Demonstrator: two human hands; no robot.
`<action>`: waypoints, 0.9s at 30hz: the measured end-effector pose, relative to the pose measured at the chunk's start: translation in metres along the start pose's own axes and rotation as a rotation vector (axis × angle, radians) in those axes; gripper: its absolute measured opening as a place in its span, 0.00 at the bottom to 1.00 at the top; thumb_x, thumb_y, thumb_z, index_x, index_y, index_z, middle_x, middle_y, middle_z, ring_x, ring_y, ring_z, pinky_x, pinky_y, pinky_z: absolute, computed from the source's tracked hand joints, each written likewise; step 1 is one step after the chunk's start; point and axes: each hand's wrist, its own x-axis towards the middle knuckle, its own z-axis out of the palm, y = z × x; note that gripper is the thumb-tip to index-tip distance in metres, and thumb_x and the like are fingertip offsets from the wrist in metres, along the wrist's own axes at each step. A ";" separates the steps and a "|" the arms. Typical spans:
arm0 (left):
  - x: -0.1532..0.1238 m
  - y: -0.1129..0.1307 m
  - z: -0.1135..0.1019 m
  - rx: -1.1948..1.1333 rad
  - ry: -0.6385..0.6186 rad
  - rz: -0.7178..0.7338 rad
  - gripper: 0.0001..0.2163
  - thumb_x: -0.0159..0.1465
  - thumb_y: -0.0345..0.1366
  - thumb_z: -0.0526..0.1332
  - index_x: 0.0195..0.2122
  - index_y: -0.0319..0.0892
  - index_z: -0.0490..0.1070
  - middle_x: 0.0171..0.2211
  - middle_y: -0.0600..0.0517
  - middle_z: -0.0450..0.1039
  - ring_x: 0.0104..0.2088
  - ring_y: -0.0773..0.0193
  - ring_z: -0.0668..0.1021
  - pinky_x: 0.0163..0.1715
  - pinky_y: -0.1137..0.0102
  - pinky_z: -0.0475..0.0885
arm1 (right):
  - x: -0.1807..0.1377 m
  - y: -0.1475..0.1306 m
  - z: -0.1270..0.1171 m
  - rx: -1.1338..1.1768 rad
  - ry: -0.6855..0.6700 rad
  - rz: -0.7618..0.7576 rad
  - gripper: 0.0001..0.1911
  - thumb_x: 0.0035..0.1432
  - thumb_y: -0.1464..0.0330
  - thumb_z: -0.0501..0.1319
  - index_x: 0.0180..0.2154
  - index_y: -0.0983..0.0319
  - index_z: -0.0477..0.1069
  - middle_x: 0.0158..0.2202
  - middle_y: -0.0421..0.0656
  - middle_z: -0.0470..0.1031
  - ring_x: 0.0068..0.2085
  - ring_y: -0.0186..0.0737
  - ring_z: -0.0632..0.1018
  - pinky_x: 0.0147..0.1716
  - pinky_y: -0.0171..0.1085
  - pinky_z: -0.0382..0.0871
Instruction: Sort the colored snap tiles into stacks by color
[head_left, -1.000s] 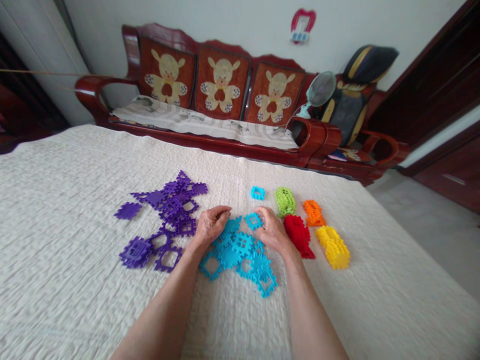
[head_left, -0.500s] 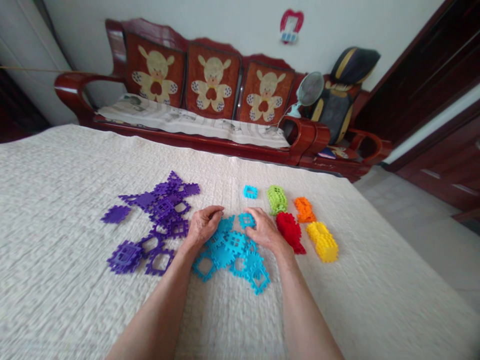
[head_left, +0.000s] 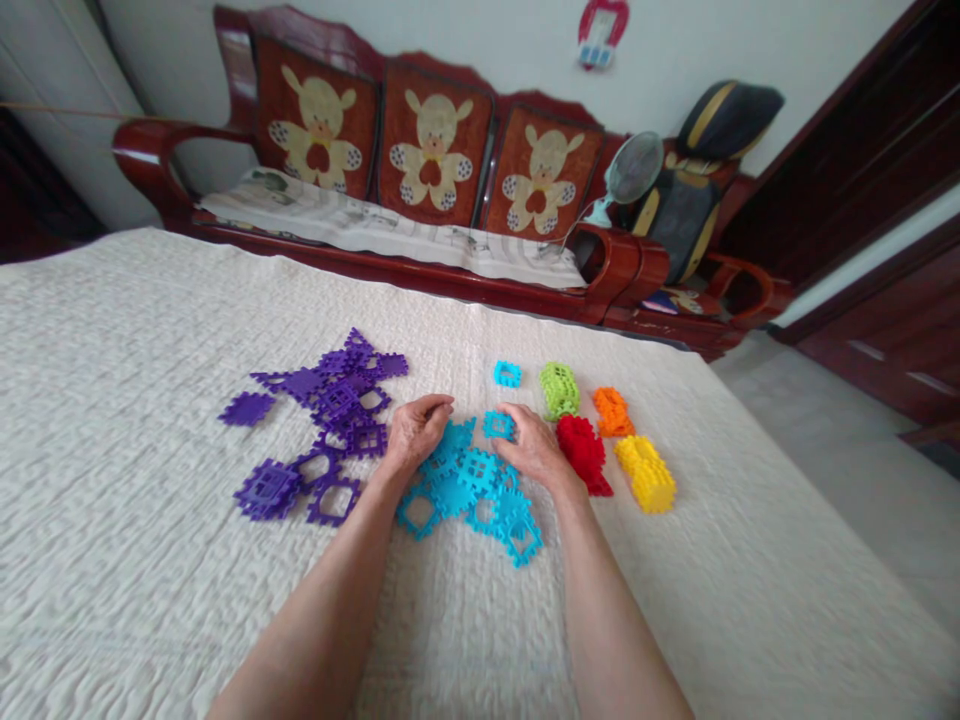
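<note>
A pile of flat blue interlocking tiles lies on the cream quilt in front of me. My left hand rests curled at the pile's upper left edge, fingers closed; what they hold is hidden. My right hand is at the pile's upper right, fingers pinching a small blue tile. One more blue tile lies alone farther back. Scattered purple tiles spread to the left of my left hand.
Right of my right hand sit stacked tiles: green, red, orange and yellow. A dark wooden bench with bear cushions runs along the quilt's far edge. A small fan and a doorway are at right.
Both hands stay on the blue pile; only the camera view shifted slightly. The right fingers remain on the small blue tile.
</note>
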 end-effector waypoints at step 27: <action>-0.001 0.005 0.002 -0.069 0.022 0.009 0.12 0.57 0.40 0.60 0.37 0.42 0.79 0.19 0.56 0.71 0.19 0.69 0.69 0.22 0.73 0.63 | 0.090 0.018 -0.026 -0.155 0.202 0.004 0.28 0.49 0.73 0.59 0.54 0.64 0.65 0.57 0.52 0.66 0.60 0.47 0.67 0.61 0.46 0.59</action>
